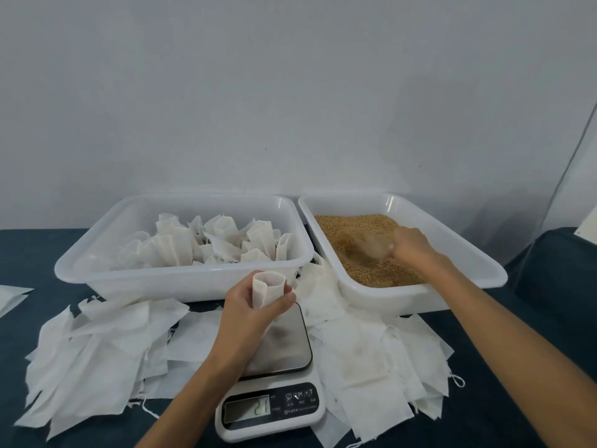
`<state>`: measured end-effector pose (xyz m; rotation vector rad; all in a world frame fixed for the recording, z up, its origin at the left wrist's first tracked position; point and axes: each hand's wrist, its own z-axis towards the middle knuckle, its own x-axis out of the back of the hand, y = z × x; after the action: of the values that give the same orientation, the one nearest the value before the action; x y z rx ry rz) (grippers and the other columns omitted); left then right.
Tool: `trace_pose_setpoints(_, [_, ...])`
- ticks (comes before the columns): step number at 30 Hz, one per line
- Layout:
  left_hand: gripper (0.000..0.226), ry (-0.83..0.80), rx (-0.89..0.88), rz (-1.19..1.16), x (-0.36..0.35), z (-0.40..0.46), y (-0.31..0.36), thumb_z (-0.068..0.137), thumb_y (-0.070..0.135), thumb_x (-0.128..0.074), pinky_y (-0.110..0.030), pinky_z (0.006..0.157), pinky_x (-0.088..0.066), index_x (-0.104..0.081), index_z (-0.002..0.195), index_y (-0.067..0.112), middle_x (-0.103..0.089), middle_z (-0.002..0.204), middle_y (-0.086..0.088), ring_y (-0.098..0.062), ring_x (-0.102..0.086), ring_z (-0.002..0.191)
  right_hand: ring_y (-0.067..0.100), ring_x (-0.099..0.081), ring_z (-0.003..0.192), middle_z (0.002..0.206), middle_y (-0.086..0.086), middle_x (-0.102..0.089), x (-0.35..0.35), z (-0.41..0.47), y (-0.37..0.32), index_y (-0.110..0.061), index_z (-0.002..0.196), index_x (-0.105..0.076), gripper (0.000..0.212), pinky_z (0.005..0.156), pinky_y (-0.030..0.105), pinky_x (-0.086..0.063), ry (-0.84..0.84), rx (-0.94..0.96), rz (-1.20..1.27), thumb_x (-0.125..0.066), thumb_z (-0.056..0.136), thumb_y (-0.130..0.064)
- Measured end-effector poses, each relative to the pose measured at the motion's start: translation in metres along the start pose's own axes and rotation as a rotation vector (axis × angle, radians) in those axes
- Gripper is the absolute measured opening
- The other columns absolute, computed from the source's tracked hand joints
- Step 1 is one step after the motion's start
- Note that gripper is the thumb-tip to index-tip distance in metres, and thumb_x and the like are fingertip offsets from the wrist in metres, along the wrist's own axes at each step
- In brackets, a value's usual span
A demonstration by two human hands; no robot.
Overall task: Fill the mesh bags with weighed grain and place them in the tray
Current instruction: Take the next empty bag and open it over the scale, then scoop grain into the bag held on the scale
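At frame centre the left hand (258, 310) grips an open mesh bag (268, 287); the right hand (412, 245) holds a clear cup (376, 247) in the grain (355, 240).

Small packing or sample-prep workstation, not a home kitchen — bare grey-white wall (290, 92), dark blue cloth-covered table (38, 253). Digital scale (271, 396) at front centre, steel platform, lit display. Two matching white plastic trays side by side at back: left tray (181, 279) holding filled white mesh bags (206, 244), right tray (420, 299) holding loose tan grain (349, 227). Flat empty bags (97, 350) heaped around scale — batch work, repeated weighing.
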<state>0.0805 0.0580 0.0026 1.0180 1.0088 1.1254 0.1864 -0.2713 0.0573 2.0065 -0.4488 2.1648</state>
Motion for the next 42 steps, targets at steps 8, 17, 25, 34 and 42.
trace_pose_setpoints(8, [0.015,-0.005,0.012,0.047,-0.001,-0.001,-0.005,0.086,0.012,-0.084,-0.023,0.072,-0.059,-0.078,0.09,0.026,-0.078,0.093,-0.003,-0.011,-0.071,0.081,0.016,-0.049,0.061,0.07,0.002,-0.052,-0.003,-0.012,0.019,-0.015,0.069,-0.045,0.033,0.052,0.027,-0.034,0.024,0.004,0.101,-0.068,0.093,-0.014])
trace_pose_setpoints(17, [0.015,-0.006,0.014,0.032,-0.001,0.0,-0.005,0.086,0.011,-0.083,-0.023,0.071,-0.057,-0.077,0.088,0.025,-0.077,0.093,-0.003,-0.01,-0.069,0.08,0.02,-0.066,0.091,0.096,0.003,-0.069,0.023,-0.055,0.0,-0.008,0.095,-0.066,0.014,0.079,0.036,-0.052,0.043,0.189,0.237,-0.072,0.092,-0.021])
trace_pose_setpoints(25, [0.023,0.024,-0.04,0.094,0.0,0.0,-0.006,0.088,0.007,-0.082,-0.02,0.064,-0.056,-0.073,0.088,0.028,-0.076,0.091,-0.005,-0.011,-0.068,0.078,-0.002,-0.063,0.099,0.099,-0.018,-0.069,0.053,-0.119,-0.049,-0.029,0.1,-0.072,0.01,0.091,0.033,-0.051,-0.037,0.656,0.335,-0.073,0.09,-0.03])
trace_pose_setpoints(34, [0.025,0.003,-0.057,0.124,0.001,0.002,-0.007,0.089,0.011,-0.082,-0.021,0.08,-0.058,-0.071,0.108,0.023,-0.078,0.1,0.008,-0.008,-0.073,0.093,0.007,-0.061,0.1,0.102,-0.017,-0.067,0.072,-0.124,-0.063,-0.039,0.117,-0.072,0.03,0.106,0.024,-0.02,0.168,0.734,0.182,-0.075,0.088,-0.033])
trace_pose_setpoints(42, [0.02,0.014,-0.051,0.158,0.0,0.003,-0.008,0.088,0.017,-0.082,-0.038,0.083,-0.06,-0.072,0.104,0.023,-0.077,0.099,0.008,-0.017,-0.071,0.092,0.01,-0.062,0.1,0.102,-0.011,-0.069,0.079,-0.125,-0.068,-0.034,0.114,-0.073,0.03,0.12,0.035,-0.014,0.247,0.708,0.076,-0.078,0.084,-0.032])
